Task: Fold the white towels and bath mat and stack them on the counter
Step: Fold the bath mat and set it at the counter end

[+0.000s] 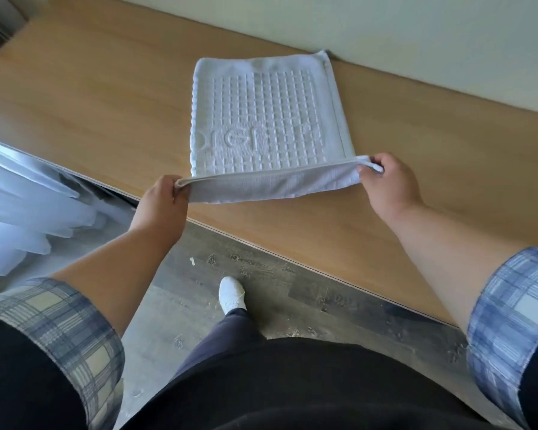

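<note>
A white bath mat (261,119) with a raised grid pattern and woven letters lies on the wooden counter (106,97), its far edge close to the wall. Its near edge is lifted off the counter and stretched between both hands. My left hand (163,201) pinches the near left corner. My right hand (385,181) pinches the near right corner, with a bit of cloth sticking out past the fingers. The mat's plain underside shows below the raised edge.
A pale wall (416,35) runs behind the counter. White sheer fabric (22,209) hangs at the left beside the counter's end. Dark wood-look floor (292,290) lies in front, with my white shoe (232,293) on it.
</note>
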